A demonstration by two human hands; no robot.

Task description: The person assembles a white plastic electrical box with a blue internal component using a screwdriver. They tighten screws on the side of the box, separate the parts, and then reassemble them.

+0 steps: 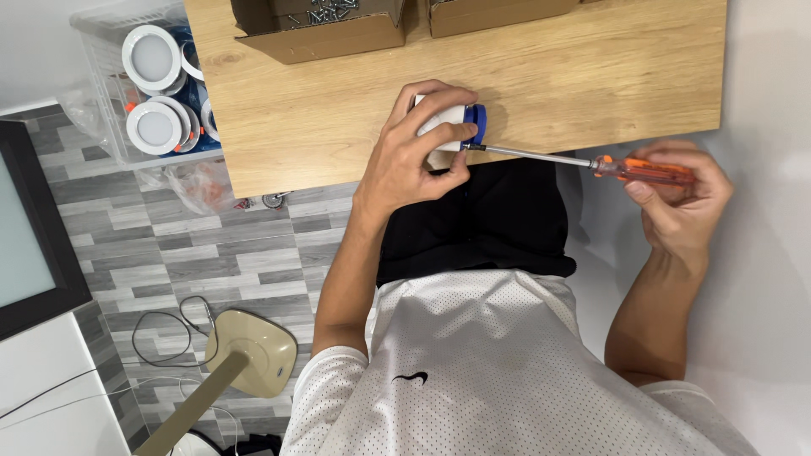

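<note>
My left hand [418, 152] grips a small round white fitting with a blue back [460, 121] at the near edge of the wooden table [321, 101]. My right hand [680, 198] is closed around the orange transparent handle of a screwdriver [646, 171]. Its long metal shaft runs left, and the tip touches the fitting's side beside the blue part. Fingers hide most of the fitting's white body.
Two open cardboard boxes [325, 29] stand at the table's far edge. A white wire basket [110, 93] with round white lamp fittings [152, 57] sits left of the table. On the tiled floor stand a beige lamp base [253, 350] and cables; a dark-framed panel [34, 228] leans at the left.
</note>
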